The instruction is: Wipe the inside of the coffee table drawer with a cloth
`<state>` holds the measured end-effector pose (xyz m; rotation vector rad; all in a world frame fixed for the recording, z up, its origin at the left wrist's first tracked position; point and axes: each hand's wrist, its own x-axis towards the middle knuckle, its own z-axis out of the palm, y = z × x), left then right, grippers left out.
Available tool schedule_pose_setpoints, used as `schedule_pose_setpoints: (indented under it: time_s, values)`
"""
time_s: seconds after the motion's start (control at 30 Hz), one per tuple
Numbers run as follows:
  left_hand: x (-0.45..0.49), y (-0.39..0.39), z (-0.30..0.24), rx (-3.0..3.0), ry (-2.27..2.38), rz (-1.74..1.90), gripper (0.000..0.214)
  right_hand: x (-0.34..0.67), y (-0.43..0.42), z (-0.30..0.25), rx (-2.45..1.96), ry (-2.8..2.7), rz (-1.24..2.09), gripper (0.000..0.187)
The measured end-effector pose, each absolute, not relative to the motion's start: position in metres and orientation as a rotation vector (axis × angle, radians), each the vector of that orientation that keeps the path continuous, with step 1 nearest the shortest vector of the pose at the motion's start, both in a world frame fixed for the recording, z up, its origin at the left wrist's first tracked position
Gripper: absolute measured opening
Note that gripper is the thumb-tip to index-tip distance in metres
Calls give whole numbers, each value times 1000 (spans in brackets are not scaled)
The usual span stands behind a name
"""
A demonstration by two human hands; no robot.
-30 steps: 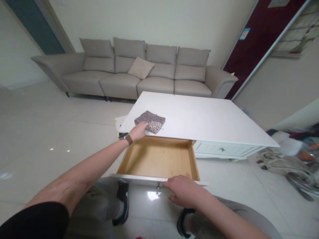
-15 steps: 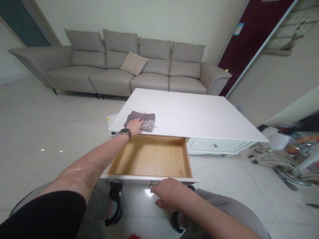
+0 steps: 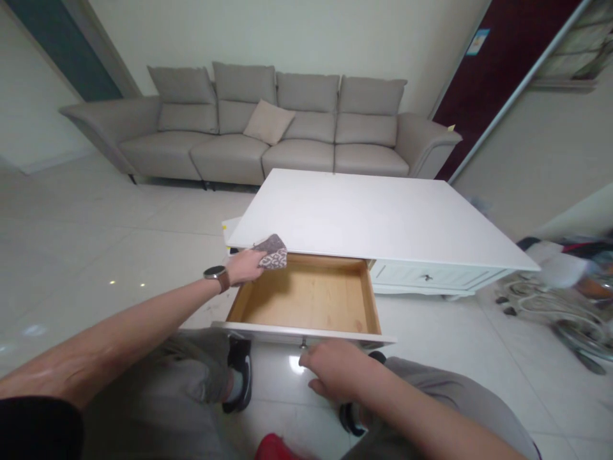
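My left hand (image 3: pixel 245 267), with a watch on its wrist, grips a grey and white patterned cloth (image 3: pixel 274 252). The cloth is bunched up at the front left edge of the white coffee table (image 3: pixel 364 211), over the back left corner of a pulled-out drawer (image 3: pixel 306 297). Bare wood shows inside the drawer. My right hand (image 3: pixel 332 367) is by the drawer front, just beside its small metal knob (image 3: pixel 303 344). Its fingers are curled, and whether they touch the knob or hold anything is hidden.
A long grey sofa (image 3: pixel 230 147) with a beige cushion (image 3: pixel 269 121) stands behind the table. A second, closed drawer (image 3: pixel 426 276) is on the right. Hoses and piled items (image 3: pixel 541 300) lie on the floor at right. Something red (image 3: pixel 275 447) is between my feet.
My left hand has drawn the cloth off the tabletop, down and toward me, and it is now crumpled in the fingers. My right hand stays by the knob. The view has shifted slightly.
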<state>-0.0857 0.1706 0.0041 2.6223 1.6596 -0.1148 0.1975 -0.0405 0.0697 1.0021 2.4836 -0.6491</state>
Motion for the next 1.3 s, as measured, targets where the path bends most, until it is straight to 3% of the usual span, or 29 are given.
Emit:
schedule_pose_setpoints:
  time_s: [0.3,0.53,0.8,0.87,1.03,1.3]
  values:
    - [-30,164,-44,2405,1679,-300,29,184,-43,62,940,2451,-608,34]
    - [25,156,-45,2597,1423,-162,34,189,-50,60,943,2495,-645,31]
    - [72,139,-119,2423,1135,-522,106,196,-60,62,979,2531,-627,25]
    - [79,137,-142,2386,1131,-603,114,197,-65,62,1000,2576,-616,21]
    - [105,147,-175,2405,1159,-536,99,200,-71,59,1030,2590,-643,19]
    - [198,167,-185,2461,977,-295,88,226,-30,44,1359,2276,-660,23]
